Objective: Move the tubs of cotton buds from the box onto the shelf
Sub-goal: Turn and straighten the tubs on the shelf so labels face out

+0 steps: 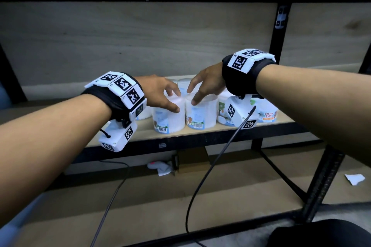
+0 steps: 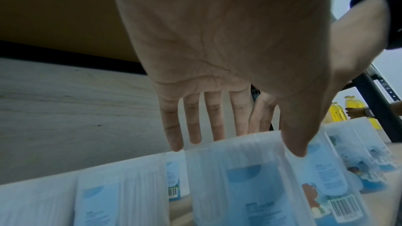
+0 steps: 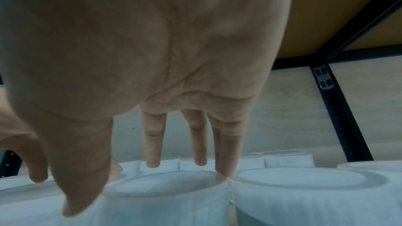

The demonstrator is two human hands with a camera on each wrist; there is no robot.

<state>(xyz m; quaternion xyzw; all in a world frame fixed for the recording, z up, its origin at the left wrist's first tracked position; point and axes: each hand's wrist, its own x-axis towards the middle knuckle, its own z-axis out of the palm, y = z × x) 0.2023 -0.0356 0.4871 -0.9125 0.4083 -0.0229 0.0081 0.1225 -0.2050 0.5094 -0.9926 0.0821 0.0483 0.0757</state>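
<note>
Your left hand [image 1: 160,90] and right hand [image 1: 206,84] hovered with fingers [image 3: 152,143] spread, holding nothing, over translucent cylindrical tubs of cotton buds [image 1: 200,114] clustered upright on the pale wooden shelf [image 1: 220,127].

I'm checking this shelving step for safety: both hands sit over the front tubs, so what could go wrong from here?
1. The tubs stand packed close on the shelf; the left hand or right hand could nudge one into its neighbours.
2. The front row sits near the shelf edge, so a knocked tub may fall.
3. The wrist cable hangs below and might snag.
</note>
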